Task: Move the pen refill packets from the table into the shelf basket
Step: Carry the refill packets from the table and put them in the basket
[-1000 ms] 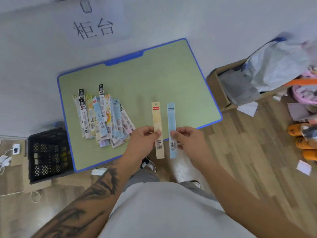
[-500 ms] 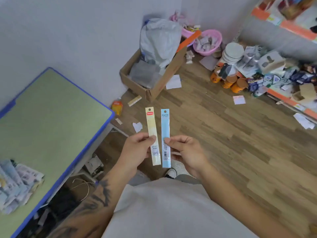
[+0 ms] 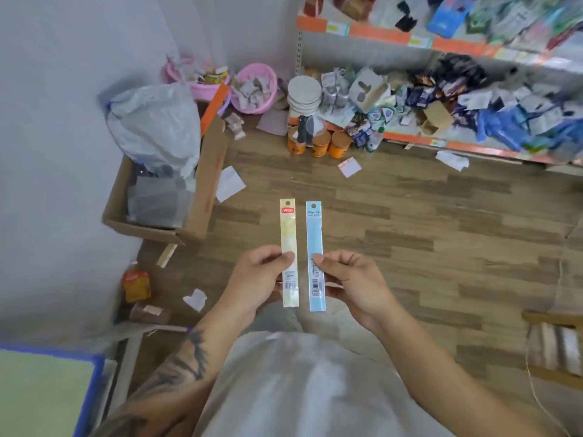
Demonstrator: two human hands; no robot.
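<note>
Left hand pinches yellow packet near lower half, thumb on front. Right hand pinches blue packet same way. Packets upright, side by side, narrow gap between, held in front of grey shirt, over wood floor. Table corner at lower left, green top, blue edge. Cardboard box with grey bag by wall. Shelf at upper right, cluttered with goods; shelf basket not made out.

Small shop: price-tagged shelf crammed with packaged goods.
</note>
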